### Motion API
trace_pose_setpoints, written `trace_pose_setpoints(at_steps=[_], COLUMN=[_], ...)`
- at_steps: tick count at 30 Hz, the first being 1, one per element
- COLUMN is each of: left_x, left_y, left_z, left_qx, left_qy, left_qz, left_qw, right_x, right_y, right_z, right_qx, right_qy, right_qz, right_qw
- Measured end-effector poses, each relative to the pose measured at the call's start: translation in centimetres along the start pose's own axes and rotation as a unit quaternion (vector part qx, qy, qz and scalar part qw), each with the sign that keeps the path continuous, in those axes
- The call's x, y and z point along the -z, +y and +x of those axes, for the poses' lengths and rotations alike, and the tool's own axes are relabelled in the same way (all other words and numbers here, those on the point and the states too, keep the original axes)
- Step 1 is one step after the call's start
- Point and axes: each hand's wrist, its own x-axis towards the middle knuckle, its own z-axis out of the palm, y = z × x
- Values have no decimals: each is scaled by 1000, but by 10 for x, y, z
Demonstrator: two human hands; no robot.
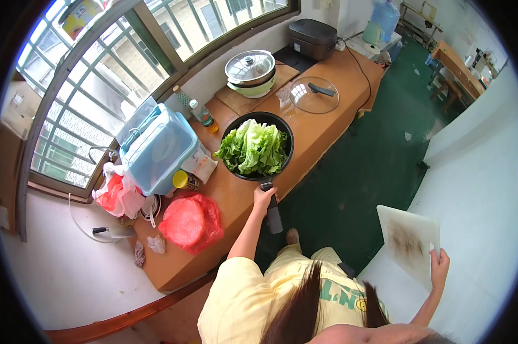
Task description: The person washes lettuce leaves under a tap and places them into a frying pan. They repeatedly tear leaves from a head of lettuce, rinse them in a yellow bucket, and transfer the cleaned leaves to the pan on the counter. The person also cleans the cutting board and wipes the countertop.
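A black frying pan heaped with green lettuce leaves stands on the brown table. My left hand is closed round its handle, close to the rim, and the handle points back toward me over the table's edge. Away from the table on my right, my right hand grips a white cutting board by its edge. The board is held upright in the air and bears a dark, smudged stain in its middle. A glass lid with a black handle lies beyond the pan.
On the table stand a blue plastic bin, a bottle, a yellow-lidded jar, red plastic bags, a lidded pot and a black appliance. A knife lies at the left edge. A white wall rises at right.
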Motion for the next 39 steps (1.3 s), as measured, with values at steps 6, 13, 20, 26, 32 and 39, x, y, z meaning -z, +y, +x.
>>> trace_pose_setpoints(at_steps=[6, 13, 20, 26, 32, 39], left_x=[-31, -24, 41, 123, 156, 202], left_y=[-13, -20, -72, -230, -386, -426], left_z=[56, 71, -35, -216, -372, -462], left_qx=[-18, -61, -6, 99, 188, 293], left_qy=[30, 52, 231, 434, 553, 483], left_qz=[-14, 97, -156, -236, -267, -238], left_qw=[999, 992, 960, 864, 767, 790], right_x=[15, 58, 24, -114, -237, -423], right_y=[-81, -159, -277, -390, -475, -518], right_z=[49, 150, 205, 90, -134, -377], right_qx=[67, 349, 632, 448, 285, 126], right_qy=[-92, -222, -300, -548, -748, -808], right_qz=[86, 48, 129, 286, 262, 233], right_qw=[990, 909, 703, 646, 539, 526])
